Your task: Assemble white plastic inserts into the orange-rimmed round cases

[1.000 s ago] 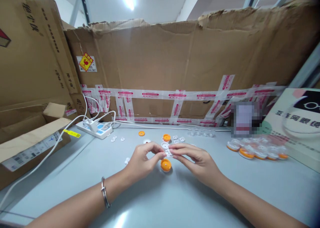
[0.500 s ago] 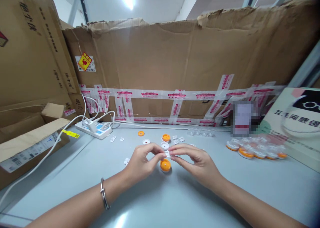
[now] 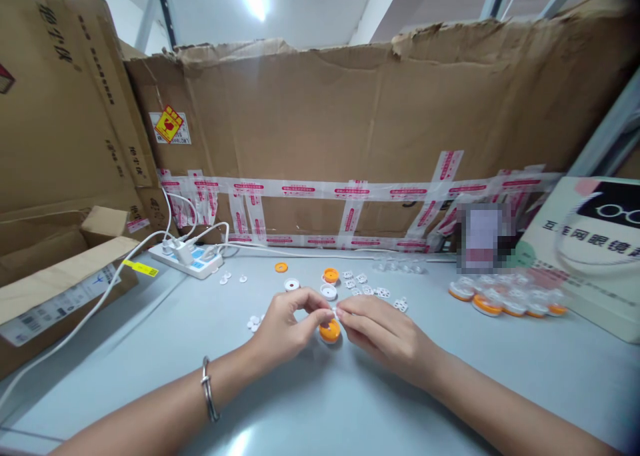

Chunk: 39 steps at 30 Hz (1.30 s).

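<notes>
- Your left thumb and forefinger (image 3: 324, 315) are pressed together on a small white piece (image 3: 335, 311). The right fingertips (image 3: 345, 316) pinch the same piece from the other side, and the other fingers of both hands are curled loosely.
- The piece is mostly hidden between your fingertips, so its shape cannot be made out. It sits just above the orange cap (image 3: 330, 331), which lies on the grey table (image 3: 310, 403) directly under the pinch.
- I would grip lightly and near the edges. That way the piece stays level over the cap and you can see where it sits.
- Brace the heels of both hands on the table to steady such a small part.
- Your left hand (image 3: 287, 324) comes in from the left with its knuckles up and a bracelet (image 3: 209, 389) on the wrist. Your right hand (image 3: 386, 333) mirrors it, low and flat, and both forearms angle in towards the cap.
- Loose white parts (image 3: 373, 290) and another orange cap (image 3: 331, 275) lie just beyond your fingers. A pile of orange-and-white caps (image 3: 505, 301) sits well to the right, and a power strip (image 3: 187, 260) is far off to the left.
</notes>
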Each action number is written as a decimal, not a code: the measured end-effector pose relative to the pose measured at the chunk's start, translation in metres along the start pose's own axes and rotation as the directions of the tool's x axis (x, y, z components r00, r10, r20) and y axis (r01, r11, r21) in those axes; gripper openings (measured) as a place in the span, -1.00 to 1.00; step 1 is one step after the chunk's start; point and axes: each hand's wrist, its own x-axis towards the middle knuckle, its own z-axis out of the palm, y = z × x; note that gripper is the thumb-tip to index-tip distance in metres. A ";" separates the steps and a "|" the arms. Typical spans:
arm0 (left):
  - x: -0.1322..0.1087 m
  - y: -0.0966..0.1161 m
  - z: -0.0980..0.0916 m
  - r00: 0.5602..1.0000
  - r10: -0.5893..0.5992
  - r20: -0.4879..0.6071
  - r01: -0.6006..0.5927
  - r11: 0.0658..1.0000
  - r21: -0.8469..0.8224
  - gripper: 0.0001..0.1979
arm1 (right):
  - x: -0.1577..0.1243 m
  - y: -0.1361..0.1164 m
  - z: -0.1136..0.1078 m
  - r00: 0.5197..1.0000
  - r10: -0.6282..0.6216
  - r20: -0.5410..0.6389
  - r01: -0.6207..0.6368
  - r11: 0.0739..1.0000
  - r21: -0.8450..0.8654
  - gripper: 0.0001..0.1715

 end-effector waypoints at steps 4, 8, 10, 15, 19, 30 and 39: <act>0.002 -0.004 -0.001 0.998 -0.054 0.044 0.055 0.998 -0.031 -0.89 | 0.002 -0.001 0.002 0.975 0.221 0.019 -0.221 0.962 0.161 -0.78; 0.004 -0.006 -0.003 0.998 0.004 0.061 -0.003 1.000 -0.029 -0.88 | 0.003 -0.003 0.004 0.895 0.437 0.094 -0.441 0.831 0.338 -0.84; 0.004 -0.007 -0.003 0.997 0.028 0.072 -0.027 1.000 -0.012 -0.88 | 0.004 -0.004 0.006 0.840 0.528 0.121 -0.531 0.757 0.382 -0.85; 0.004 -0.013 -0.004 0.987 0.002 0.159 -0.024 0.990 0.138 -0.87 | 0.000 0.001 0.010 0.658 0.719 0.223 -0.721 0.518 0.459 -0.85; 0.003 -0.021 -0.004 0.978 -0.069 0.197 -0.003 0.940 0.340 -0.57 | -0.003 0.005 0.012 0.633 0.701 0.329 -0.764 0.497 0.411 -0.87; 0.002 -0.028 0.002 0.956 -0.045 0.291 -0.080 0.912 0.403 -0.77 | 0.000 0.000 0.018 0.722 0.633 0.280 -0.689 0.622 0.371 -0.91; 0.003 -0.028 0.002 0.956 -0.043 0.289 -0.082 0.909 0.408 -0.76 | -0.001 -0.001 0.020 0.751 0.594 0.287 -0.660 0.666 0.347 -0.89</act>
